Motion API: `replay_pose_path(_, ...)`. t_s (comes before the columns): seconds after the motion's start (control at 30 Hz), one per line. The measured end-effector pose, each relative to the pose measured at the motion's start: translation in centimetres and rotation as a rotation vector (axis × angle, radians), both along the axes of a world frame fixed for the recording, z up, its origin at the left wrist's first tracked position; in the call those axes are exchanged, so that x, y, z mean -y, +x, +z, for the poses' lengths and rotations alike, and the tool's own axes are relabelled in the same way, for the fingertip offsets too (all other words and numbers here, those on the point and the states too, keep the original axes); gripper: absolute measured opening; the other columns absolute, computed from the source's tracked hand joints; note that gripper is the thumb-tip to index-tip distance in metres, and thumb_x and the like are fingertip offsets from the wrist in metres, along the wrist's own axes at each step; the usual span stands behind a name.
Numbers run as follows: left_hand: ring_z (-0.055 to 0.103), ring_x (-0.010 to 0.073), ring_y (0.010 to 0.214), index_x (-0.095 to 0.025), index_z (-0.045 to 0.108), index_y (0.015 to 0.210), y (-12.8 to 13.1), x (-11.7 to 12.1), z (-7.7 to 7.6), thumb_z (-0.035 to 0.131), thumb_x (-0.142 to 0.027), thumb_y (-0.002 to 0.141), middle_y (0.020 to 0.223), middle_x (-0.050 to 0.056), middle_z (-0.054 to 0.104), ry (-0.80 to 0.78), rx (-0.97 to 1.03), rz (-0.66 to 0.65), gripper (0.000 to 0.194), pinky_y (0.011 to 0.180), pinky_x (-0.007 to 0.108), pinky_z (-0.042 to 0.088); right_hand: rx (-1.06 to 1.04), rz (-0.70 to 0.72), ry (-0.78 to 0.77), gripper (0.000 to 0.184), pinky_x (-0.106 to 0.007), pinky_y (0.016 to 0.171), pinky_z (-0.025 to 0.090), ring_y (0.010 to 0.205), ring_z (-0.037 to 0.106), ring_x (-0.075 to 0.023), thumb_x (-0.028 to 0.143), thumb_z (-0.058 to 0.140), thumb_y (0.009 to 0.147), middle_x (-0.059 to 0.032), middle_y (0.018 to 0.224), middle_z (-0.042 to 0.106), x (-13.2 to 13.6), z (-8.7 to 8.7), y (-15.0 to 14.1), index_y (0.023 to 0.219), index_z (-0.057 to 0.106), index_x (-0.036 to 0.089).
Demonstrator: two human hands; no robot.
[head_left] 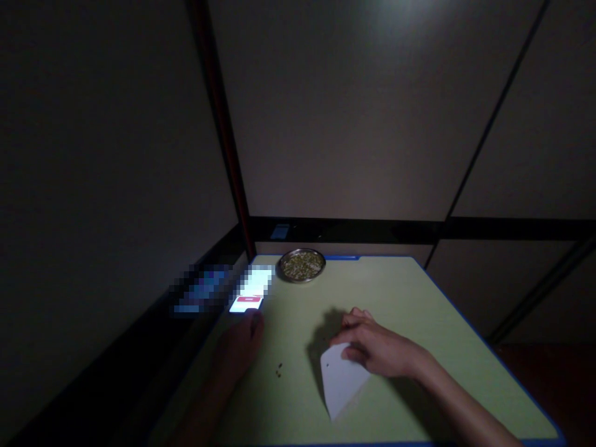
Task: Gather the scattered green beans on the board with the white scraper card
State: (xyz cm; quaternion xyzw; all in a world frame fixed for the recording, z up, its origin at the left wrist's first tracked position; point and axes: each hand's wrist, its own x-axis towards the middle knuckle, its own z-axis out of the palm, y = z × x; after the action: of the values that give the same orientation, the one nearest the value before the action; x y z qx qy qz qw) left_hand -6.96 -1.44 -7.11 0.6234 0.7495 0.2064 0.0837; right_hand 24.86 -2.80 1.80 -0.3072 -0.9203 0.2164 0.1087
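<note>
R hand (370,344): white sheet (342,375) grasped

Your R fingers (355,354) pinch the sheet's upper part; sheet tilted, nr. side of green table (391,285). Your L hand (239,347): nr. phone (242,306); finger state can't tell. Metal dish (302,281): far L.

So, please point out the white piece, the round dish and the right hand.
White piece (342,377): head view, middle of its face.
Round dish (302,281): head view, its near rim.
Right hand (378,347): head view, back of the hand.
</note>
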Motion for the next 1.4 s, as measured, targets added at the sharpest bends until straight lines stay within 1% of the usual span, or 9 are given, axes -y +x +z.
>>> replay_pose_path(0.17, 0.063, 0.0166, 0.068, -0.021, 0.053, 0.1, 0.1, 0.0, 0.3, 0.028, -0.043, 0.093, 0.076, 0.003, 0.066, -0.005, 0.029, -0.012, 0.034, 0.058, 0.023, 0.037, -0.013, -0.038, -0.026, 0.027, -0.04, 0.096, 0.027, 0.099, 0.046, -0.0214, 0.022, 0.053, 0.087, -0.0043, 0.096, 0.055, 0.4, -0.1, 1.0, 0.11, 0.065, 0.028)
replay_pose_path(0.27, 0.063, 0.0165, 0.069, -0.022, 0.053, 0.099, 0.2, 0.1, 0.6, 0.029, -0.042, 0.093, 0.076, 0.003, 0.066, 0.005, 0.035, -0.013, 0.031, 0.059, 0.023, 0.038, -0.034, -0.079, -0.046, 0.033, -0.039, 0.093, 0.03, 0.098, 0.045, -0.0217, 0.023, 0.05, 0.089, -0.0048, 0.097, 0.055, 0.2, 0.0, 1.8, 0.118, 0.062, 0.03)
replay_pose_path(0.43, 0.063, 0.0157, 0.066, -0.021, 0.054, 0.098, 0.3, 0.0, 0.8, 0.032, -0.04, 0.092, 0.074, 0.002, 0.066, 0.017, 0.016, -0.012, 0.029, 0.057, 0.022, 0.038, -0.065, -0.187, 0.048, 0.038, -0.037, 0.087, 0.034, 0.095, 0.044, -0.0216, 0.024, 0.045, 0.091, -0.0061, 0.095, 0.054, -0.8, -0.4, 2.1, 0.127, 0.056, 0.03)
replay_pose_path(0.6, 0.062, 0.0152, 0.064, -0.02, 0.054, 0.1, 0.4, 0.0, 1.0, 0.031, -0.038, 0.093, 0.074, 0.002, 0.066, 0.002, -0.005, -0.02, 0.03, 0.055, 0.022, 0.037, -0.057, -0.227, 0.088, 0.031, -0.036, 0.086, 0.034, 0.094, 0.044, -0.0211, 0.028, 0.046, 0.092, -0.0055, 0.092, 0.054, -1.2, -1.6, 0.6, 0.118, 0.062, 0.029)
replay_pose_path(0.73, 0.065, 0.0168, 0.067, -0.021, 0.054, 0.104, 0.5, 0.1, 1.0, 0.03, -0.041, 0.093, 0.076, 0.003, 0.068, -0.001, -0.011, -0.01, 0.033, 0.057, 0.023, 0.039, -0.045, -0.246, 0.147, 0.026, -0.037, 0.087, 0.032, 0.094, 0.043, -0.0211, 0.035, 0.047, 0.092, -0.0056, 0.093, 0.055, -0.7, -2.0, -1.0, 0.11, 0.065, 0.028)
replay_pose_path(0.93, 0.066, 0.0175, 0.071, -0.021, 0.054, 0.105, 0.4, 0.1, 0.9, 0.03, -0.041, 0.092, 0.079, 0.003, 0.069, -0.002, 0.002, -0.023, 0.034, 0.059, 0.023, 0.04, -0.069, -0.286, 0.205, 0.034, -0.036, 0.086, 0.032, 0.094, 0.042, -0.0215, 0.052, 0.05, 0.088, -0.0058, 0.094, 0.053, 0.6, -2.4, -2.3, 0.102, 0.066, 0.026)
replay_pose_path(1.13, 0.066, 0.0185, 0.072, -0.022, 0.054, 0.105, 0.2, 0.0, 0.6, 0.031, -0.043, 0.091, 0.08, 0.003, 0.07, -0.002, 0.049, -0.021, 0.034, 0.059, 0.023, 0.041, -0.084, -0.288, 0.197, 0.037, -0.035, 0.084, 0.033, 0.093, 0.042, -0.0208, 0.057, 0.047, 0.088, -0.0051, 0.094, 0.053, 1.6, -2.9, -2.4, 0.099, 0.065, 0.026)
replay_pose_path(1.27, 0.066, 0.0187, 0.074, -0.022, 0.053, 0.106, -0.2, -0.3, 0.2, 0.029, -0.046, 0.092, 0.081, 0.003, 0.069, -0.003, 0.083, -0.032, 0.036, 0.06, 0.024, 0.042, -0.07, -0.284, 0.188, 0.039, -0.035, 0.084, 0.032, 0.094, 0.042, -0.0211, 0.058, 0.045, 0.088, -0.0052, 0.093, 0.054, 2.0, -2.9, -1.9, 0.098, 0.066, 0.026)
replay_pose_path(1.4, 0.067, 0.0201, 0.075, -0.023, 0.053, 0.107, -0.3, -0.3, 0.3, 0.028, -0.048, 0.092, 0.082, 0.004, 0.07, -0.003, 0.065, -0.023, 0.038, 0.062, 0.025, 0.043, -0.048, -0.282, 0.171, 0.039, -0.035, 0.085, 0.032, 0.094, 0.042, -0.0206, 0.058, 0.047, 0.087, -0.0048, 0.093, 0.054, 2.4, -3.2, -1.2, 0.097, 0.066, 0.026)
